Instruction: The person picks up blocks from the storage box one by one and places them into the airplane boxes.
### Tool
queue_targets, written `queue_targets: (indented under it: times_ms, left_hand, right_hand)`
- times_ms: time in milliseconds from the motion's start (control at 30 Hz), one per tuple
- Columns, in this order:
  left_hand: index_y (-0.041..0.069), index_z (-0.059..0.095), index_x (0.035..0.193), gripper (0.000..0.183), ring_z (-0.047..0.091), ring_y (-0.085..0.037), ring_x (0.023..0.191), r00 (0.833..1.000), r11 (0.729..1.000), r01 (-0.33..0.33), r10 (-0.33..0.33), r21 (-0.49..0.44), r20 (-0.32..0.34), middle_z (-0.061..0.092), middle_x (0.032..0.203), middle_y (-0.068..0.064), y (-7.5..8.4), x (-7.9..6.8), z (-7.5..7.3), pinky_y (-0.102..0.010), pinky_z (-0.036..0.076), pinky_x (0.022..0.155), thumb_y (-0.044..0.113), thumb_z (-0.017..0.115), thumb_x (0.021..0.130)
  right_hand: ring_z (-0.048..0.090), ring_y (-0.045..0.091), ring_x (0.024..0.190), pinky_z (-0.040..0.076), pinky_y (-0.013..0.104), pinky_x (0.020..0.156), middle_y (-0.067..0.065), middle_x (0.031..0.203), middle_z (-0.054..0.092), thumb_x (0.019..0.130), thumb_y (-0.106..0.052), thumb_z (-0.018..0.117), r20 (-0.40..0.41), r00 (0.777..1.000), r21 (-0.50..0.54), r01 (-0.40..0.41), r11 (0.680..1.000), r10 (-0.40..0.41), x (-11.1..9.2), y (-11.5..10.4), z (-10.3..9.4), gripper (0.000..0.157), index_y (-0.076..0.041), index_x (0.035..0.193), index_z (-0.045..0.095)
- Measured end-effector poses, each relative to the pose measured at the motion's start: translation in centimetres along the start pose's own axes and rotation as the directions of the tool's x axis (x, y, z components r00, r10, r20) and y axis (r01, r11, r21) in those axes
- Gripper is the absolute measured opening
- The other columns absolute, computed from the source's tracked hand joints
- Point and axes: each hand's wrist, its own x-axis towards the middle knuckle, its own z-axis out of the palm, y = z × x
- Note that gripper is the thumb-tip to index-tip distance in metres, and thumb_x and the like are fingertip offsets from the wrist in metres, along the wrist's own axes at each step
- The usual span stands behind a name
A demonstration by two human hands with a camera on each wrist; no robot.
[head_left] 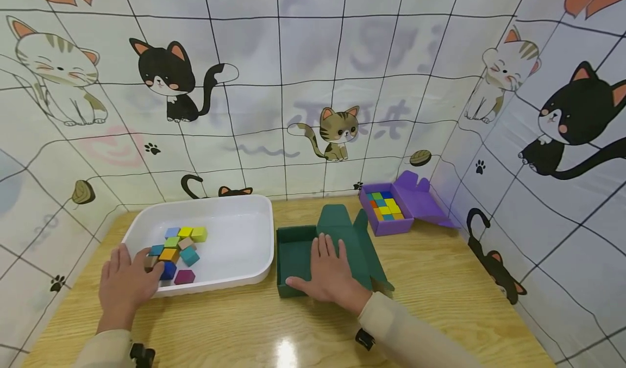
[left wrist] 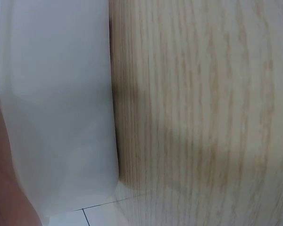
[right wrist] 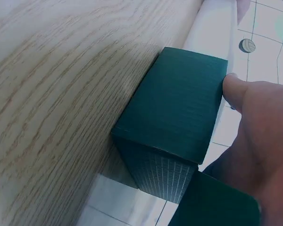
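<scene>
So we've got the green box (head_left: 293, 262) mid-bench (head_left: 440, 303), its lid (head_left: 364, 251) folded out to the right; its long side seems to run away from us, though the right grip (head_left: 329, 273) hides part of it. That grip is wide, fingers straight, thumb touching the near rim. The white tray (head_left: 235, 248) sits just left with its long axis side to side, only a narrow gap between them. Loose blocks (head_left: 178, 251) bunch in its left half. Our left grip (head_left: 122, 281) reaches over the tray's near-left corner, thumb and finger around a beige block; can't tell if it's pinched. The purple box (head_left: 393, 226), holding blocks too, sits back right near the wall. Most bench room is front and right.
</scene>
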Motion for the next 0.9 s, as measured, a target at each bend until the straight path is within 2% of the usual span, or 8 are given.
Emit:
queue_targets:
  times_ms: [267, 567, 833, 900]
  left_hand:
    - [-0.004, 0.034, 0.143, 0.065, -0.008, -0.055, 0.144, 1.000, 1.000, 0.001, -0.001, -0.010, -0.009, -0.010, 0.153, -0.039, 0.0, 0.0, 0.3, -0.068, -0.004, 0.116, 0.043, 0.042, 0.098]
    - [-0.004, 0.035, 0.142, 0.065, -0.007, -0.055, 0.144, 1.000, 1.000, -0.001, 0.001, -0.005, -0.016, -0.009, 0.153, -0.040, -0.3, -0.1, 0.6, -0.069, -0.002, 0.116, 0.043, 0.041, 0.098]
    - [-0.003, 0.036, 0.142, 0.066, -0.007, -0.055, 0.144, 1.000, 1.000, -0.003, 0.003, 0.001, -0.006, -0.008, 0.153, -0.040, -0.2, 0.0, 0.6, -0.070, 0.000, 0.116, 0.044, 0.043, 0.097]
    - [-0.003, 0.036, 0.142, 0.066, -0.006, -0.055, 0.144, 1.000, 1.000, -0.007, 0.007, 0.002, -0.006, -0.008, 0.153, -0.040, -0.2, 0.1, 0.5, -0.069, 0.000, 0.116, 0.044, 0.043, 0.097]
  right_hand:
    - [0.012, 0.031, 0.153, 0.009, 0.060, 0.122, 0.014, 0.165, 0.011, 0.080, -0.082, 0.043, -0.010, 1.000, 0.022, -0.010, 1.000, 0.011, 0.5, 0.7, 0.1, 0.112, -0.005, 0.156, 0.014]
    - [0.010, 0.032, 0.153, 0.008, 0.058, 0.123, 0.017, 0.164, 0.009, 0.080, -0.078, 0.052, 0.005, 1.000, 0.124, 0.002, 0.992, -0.002, 0.7, 1.6, 0.1, 0.114, -0.002, 0.155, 0.013]
    - [0.007, 0.033, 0.154, 0.004, 0.057, 0.123, 0.014, 0.165, 0.005, 0.077, -0.081, 0.052, -0.006, 0.999, 0.147, -0.036, 0.988, 0.037, 1.2, 2.0, 0.3, 0.118, -0.005, 0.156, 0.010]
    - [0.008, 0.033, 0.154, 0.006, 0.058, 0.123, 0.014, 0.165, 0.006, 0.077, -0.081, 0.053, -0.002, 0.999, 0.148, -0.034, 0.988, 0.035, 1.2, 2.1, 0.2, 0.117, -0.005, 0.156, 0.010]
